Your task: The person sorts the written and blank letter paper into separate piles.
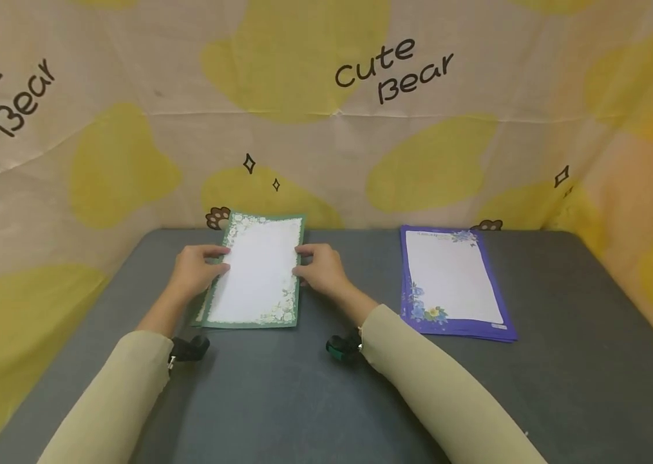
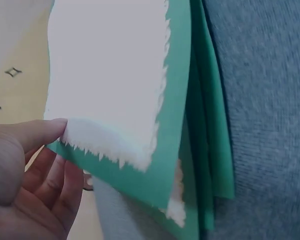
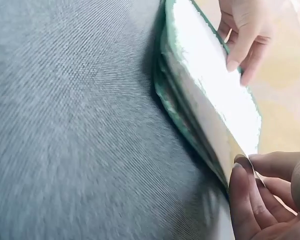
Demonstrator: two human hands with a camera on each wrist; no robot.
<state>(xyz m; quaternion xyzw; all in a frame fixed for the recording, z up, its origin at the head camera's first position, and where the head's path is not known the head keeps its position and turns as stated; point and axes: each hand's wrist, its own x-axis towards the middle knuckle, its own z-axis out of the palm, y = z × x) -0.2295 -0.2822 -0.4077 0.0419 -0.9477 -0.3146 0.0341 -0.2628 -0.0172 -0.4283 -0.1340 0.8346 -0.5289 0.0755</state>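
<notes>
A green-bordered sheet of paper (image 1: 259,270) with a white floral frame is raised at the left of the table. On its left edge my left hand (image 1: 193,269) pinches it, the thumb on the face and the other fingers behind, as the left wrist view shows. My right hand (image 1: 323,270) pinches the right edge between thumb and fingers. Under this sheet, more green sheets (image 2: 222,170) lie loosely overlapped; their edges also show in the right wrist view. How many there are is hidden.
A stack of purple-bordered sheets (image 1: 454,277) with blue flowers lies to the right, slightly fanned. The dark grey table (image 1: 280,406) ends at a patterned cloth (image 1: 326,84) behind it. Black wrist-worn devices (image 1: 190,348) sit by both sleeves.
</notes>
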